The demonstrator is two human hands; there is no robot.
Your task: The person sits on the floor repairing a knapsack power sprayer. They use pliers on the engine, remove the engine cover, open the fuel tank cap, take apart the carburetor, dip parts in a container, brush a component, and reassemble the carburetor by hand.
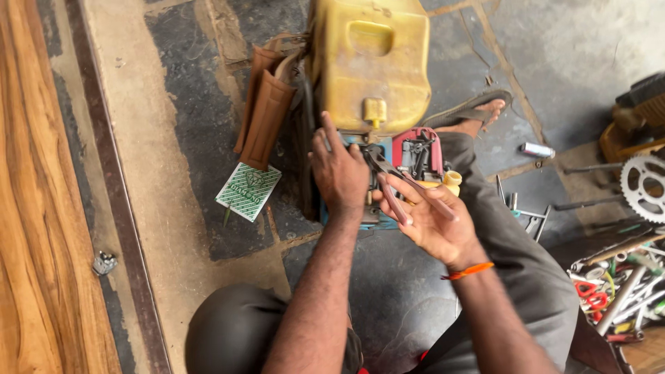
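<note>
Seen from above on a stone workshop floor: left hand point(339, 173) pressed flat, fingers together, onto a small blue device point(370, 208) lying just near of a yellow plastic jerrycan point(370, 59). Right hand point(433, 218) held half open, fingers loosely curled round the handles of a pair of pliers point(391, 181) — jaws pointed left and far, meeting the device beside the left fingertips. Orange thread point(470, 271) tied at the right wrist. Brown handlebar grips point(262, 104) stacked to the left, touching a green-and-white printed packet point(248, 191).

Judged a likely slip: pliers held so loosely could skid off the part and nip the left fingers close by; the device, steadied by one palm only, could also shift on the uneven stone.

Hard to make out: what the jaws bit on, masked by the left hand and a red-framed part point(418, 154). Cut off at the right edge — a toothed chainring point(644, 185) and a heap of tools point(620, 287).
</note>
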